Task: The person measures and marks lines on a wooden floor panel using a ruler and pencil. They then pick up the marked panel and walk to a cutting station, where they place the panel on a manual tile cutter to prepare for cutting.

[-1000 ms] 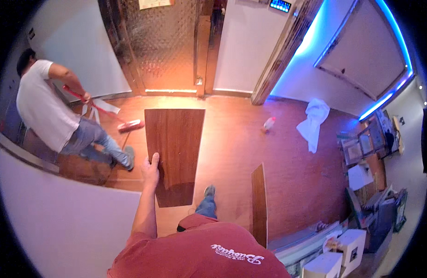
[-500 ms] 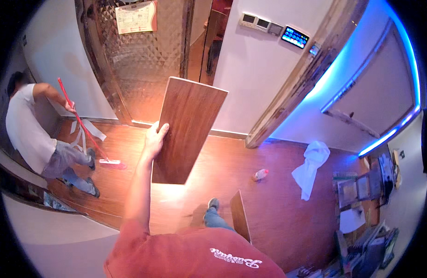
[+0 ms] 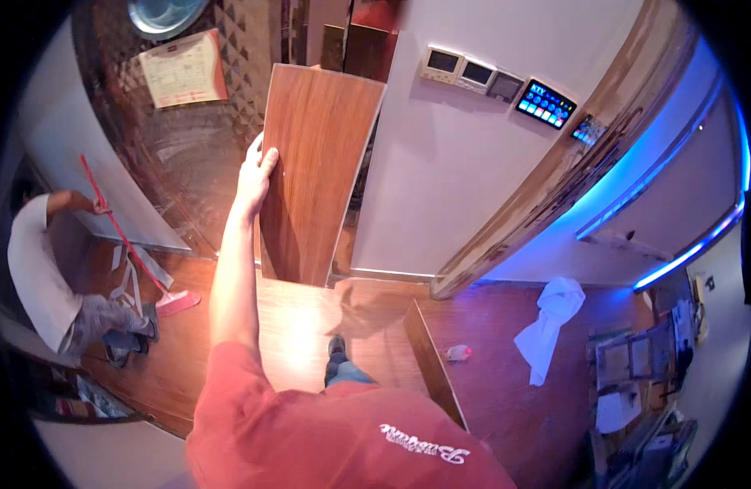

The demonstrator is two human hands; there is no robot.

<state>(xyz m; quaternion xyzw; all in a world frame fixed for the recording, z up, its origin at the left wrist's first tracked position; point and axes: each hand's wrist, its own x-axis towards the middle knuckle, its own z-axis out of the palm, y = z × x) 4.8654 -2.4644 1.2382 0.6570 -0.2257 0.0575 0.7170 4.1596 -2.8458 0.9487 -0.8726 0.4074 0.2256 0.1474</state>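
My left hand (image 3: pixel 256 181) is closed on the left edge of a brown wood-grain floor plank (image 3: pixel 318 179), thumb on its face and arm stretched forward. The plank stands nearly upright in front of the doorway, leaning slightly. A small patch shows just over its top edge, too small to make out. Beside my right side a second wood-grain plank (image 3: pixel 431 354) stands on a slant, its lower end hidden by my red shirt. My right hand is not visible.
At the left a person in a white shirt (image 3: pixel 37 273) holds a red broom (image 3: pixel 178 303). A bottle (image 3: pixel 458 352) and white sheeting (image 3: pixel 549 322) are on the wood floor. Clutter (image 3: pixel 636 367) stands at the far right. A lit wall panel (image 3: pixel 545 104) hangs ahead.
My left hand has carried the plank forward to the doorway, and my view has tilted up. The second plank shows more. The person at the left has shifted the broom.
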